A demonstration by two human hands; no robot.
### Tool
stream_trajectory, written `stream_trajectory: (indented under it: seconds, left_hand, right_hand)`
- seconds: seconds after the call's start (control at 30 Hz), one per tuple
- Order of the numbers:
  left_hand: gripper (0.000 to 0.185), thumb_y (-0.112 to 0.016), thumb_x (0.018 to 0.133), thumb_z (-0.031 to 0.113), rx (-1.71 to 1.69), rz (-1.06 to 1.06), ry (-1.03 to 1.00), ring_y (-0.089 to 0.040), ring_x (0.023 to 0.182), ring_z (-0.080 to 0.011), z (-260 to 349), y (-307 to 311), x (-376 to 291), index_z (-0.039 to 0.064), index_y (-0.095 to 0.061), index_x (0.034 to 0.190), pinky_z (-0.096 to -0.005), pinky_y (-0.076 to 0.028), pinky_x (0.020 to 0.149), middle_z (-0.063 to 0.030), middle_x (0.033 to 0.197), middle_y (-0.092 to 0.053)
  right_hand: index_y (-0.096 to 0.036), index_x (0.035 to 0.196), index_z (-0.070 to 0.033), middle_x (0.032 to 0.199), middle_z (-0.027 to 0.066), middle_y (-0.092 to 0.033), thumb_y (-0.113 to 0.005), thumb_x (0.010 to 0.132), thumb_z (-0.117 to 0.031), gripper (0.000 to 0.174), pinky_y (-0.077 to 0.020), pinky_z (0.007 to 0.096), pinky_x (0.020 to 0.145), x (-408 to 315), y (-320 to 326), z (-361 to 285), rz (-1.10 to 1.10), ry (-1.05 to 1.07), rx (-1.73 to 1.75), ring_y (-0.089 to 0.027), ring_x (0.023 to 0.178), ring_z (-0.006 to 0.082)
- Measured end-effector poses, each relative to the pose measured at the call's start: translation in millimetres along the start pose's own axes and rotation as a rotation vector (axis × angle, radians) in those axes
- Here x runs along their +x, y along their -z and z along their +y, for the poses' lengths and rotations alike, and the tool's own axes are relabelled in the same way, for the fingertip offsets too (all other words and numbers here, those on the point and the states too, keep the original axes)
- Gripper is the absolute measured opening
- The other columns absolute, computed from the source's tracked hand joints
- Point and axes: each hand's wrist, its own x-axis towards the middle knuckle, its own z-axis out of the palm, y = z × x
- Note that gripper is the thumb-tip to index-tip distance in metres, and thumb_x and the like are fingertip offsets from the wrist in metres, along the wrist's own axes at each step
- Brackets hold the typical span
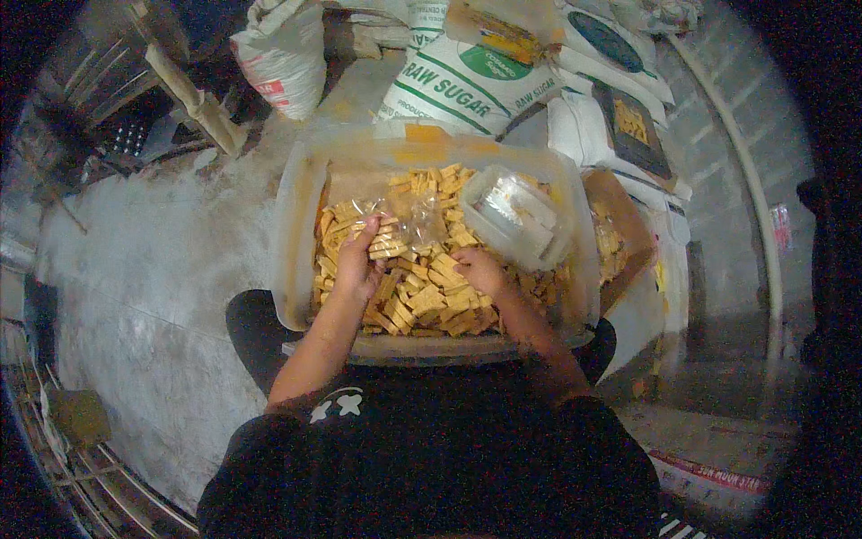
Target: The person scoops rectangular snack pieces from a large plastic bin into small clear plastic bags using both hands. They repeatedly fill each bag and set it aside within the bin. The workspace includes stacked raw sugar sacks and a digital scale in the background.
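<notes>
A large translucent plastic bin (pixel 291 249) sits before me at my lap, filled with pale yellow biscuit-like sticks (pixel 427 300). My left hand (pixel 358 266) grips a clear plastic bag (pixel 424 226) with a stack of the sticks showing in it, thumb on top. Among the loose sticks, right of the bag, rests my right hand (pixel 481 269). Its fingertips touch the pile; whether they pinch a stick is hidden. Beyond that hand a smaller translucent plastic tub (pixel 515 219) lies on the pile, shiny clear plastic inside it.
Printed white sacks (pixel 448 84) stand behind the bin, and another sack (pixel 283 60) is at the back left. A cardboard box (pixel 623 236) touches the bin's right side. Wooden poles (pixel 192 101) lean at the far left above the concrete floor (pixel 155 269). A pipe (pixel 747 155) runs along the right wall.
</notes>
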Motion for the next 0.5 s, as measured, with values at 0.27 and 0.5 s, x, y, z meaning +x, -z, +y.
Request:
stream_trajectory:
  seconds: [0.27,0.5]
  left_hand:
    - [0.021,-0.052,0.081,0.025,0.042,0.032,-0.034,-0.057,0.063,-0.0098,-12.1,-11.1,2.6,0.007,-0.053,0.091,-0.0168,-0.045,0.046,-0.0019,0.079,-0.059]
    - [0.019,-0.050,0.082,0.023,0.018,0.094,0.038,-0.057,0.064,-0.0105,-2.1,-0.8,0.6,0.007,-0.053,0.092,-0.0156,-0.045,0.042,-0.0027,0.080,-0.059]
  right_hand:
    - [-0.055,0.092,-0.003,0.074,0.0174,-0.057,-0.060,0.067,-0.013,0.027,-0.0432,0.0382,0.067,-2.1,-31.2,-10.3,0.080,0.082,-0.344,-0.054,0.070,0.0345]
    - [-0.052,0.099,-0.002,0.083,0.0041,-0.053,-0.055,0.073,-0.001,0.026,-0.0428,0.0265,0.060,-5.1,25.0,-44.1,0.412,-0.164,0.961,-0.050,0.074,0.0120]
